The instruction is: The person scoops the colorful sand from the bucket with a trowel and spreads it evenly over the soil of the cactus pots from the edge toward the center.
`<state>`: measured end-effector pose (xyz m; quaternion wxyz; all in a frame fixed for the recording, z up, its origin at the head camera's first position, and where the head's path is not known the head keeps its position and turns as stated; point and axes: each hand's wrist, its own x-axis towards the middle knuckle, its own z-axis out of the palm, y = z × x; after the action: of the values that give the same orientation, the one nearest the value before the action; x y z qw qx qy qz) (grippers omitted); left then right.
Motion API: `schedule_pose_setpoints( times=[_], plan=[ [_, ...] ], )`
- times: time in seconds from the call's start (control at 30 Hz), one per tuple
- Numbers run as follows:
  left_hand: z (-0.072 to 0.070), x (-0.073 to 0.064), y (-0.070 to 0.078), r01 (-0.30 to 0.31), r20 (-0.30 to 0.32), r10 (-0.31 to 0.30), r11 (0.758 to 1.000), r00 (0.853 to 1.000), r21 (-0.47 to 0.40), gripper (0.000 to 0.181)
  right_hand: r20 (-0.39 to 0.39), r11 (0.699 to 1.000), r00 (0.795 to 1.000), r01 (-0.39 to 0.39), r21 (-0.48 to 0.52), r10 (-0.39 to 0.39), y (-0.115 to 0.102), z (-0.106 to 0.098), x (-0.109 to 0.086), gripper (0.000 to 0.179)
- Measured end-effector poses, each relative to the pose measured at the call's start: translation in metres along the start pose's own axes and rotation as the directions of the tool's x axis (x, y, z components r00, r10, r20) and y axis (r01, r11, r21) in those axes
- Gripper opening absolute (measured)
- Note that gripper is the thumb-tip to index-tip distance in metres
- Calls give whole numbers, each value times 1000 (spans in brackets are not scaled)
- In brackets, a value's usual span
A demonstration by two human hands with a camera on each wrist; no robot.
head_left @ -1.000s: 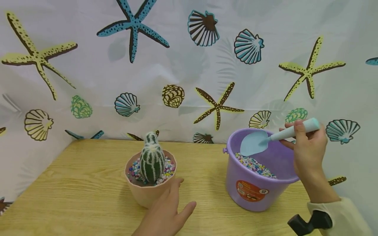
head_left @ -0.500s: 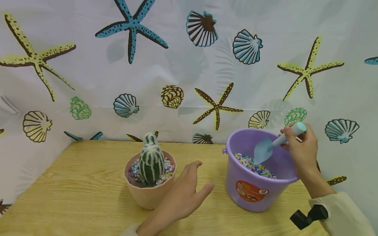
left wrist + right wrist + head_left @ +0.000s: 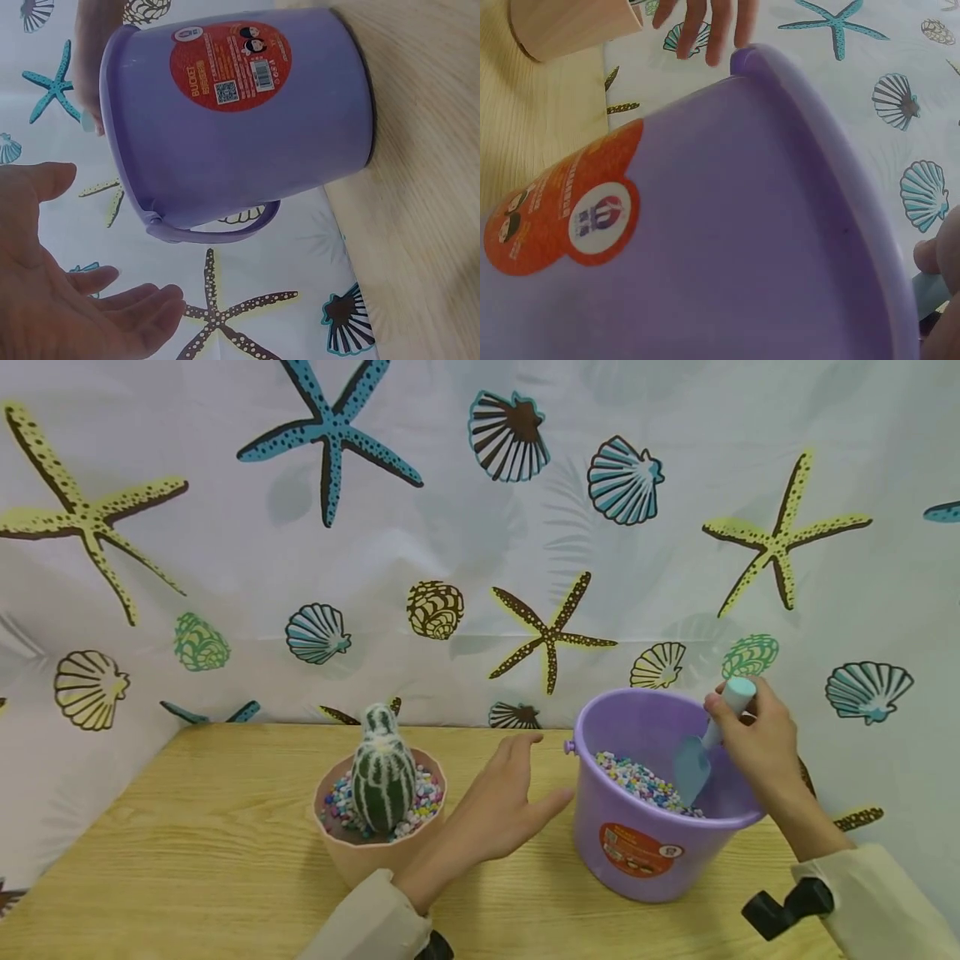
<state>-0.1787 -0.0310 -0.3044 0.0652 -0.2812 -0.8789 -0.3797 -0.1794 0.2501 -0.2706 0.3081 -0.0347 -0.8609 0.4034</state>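
My right hand (image 3: 761, 739) grips the handle of a light-blue toy shovel (image 3: 693, 768), its blade pointing down inside a purple bucket (image 3: 652, 827) that holds small multicoloured pebbles (image 3: 637, 781). The blade's tip is at the pebbles. My left hand (image 3: 502, 802) is in the air between the bucket and a peach flowerpot (image 3: 352, 852), its fingers relaxed and thumb spread toward the bucket's left side. In the left wrist view nothing lies in that palm. A green-and-white striped cactus (image 3: 384, 781) stands upright in the pot among similar pebbles.
Everything stands on a wood-grain table (image 3: 225, 827). Behind it hangs a white cloth (image 3: 450, 527) printed with starfish and shells. The bucket's handle (image 3: 225, 232) hangs down along its far side in the left wrist view.
My left hand has moved right and away from the pot toward the bucket. The right hand has tipped the shovel from nearly level to steep, lowering its blade into the bucket.
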Motion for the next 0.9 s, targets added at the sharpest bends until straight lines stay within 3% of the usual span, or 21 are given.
schedule_pose_setpoints(
  times=[0.3,0.5,0.73,0.9],
  plan=[
    [4,27,-4,-12,78,13,1000,997,-16,87,14,981,995,102,-164,-101,-4,2,4,31],
    [9,39,-6,14,129,-7,999,992,-51,93,87,954,972,232,-189,-219,2,5,6,30],
    [21,45,-4,2,160,12,996,987,-90,97,149,962,973,200,-184,-174,16,1,7,27],
    [26,48,-2,-4,160,19,996,987,-91,98,140,950,980,171,-260,-138,13,-1,7,31]
  ],
)
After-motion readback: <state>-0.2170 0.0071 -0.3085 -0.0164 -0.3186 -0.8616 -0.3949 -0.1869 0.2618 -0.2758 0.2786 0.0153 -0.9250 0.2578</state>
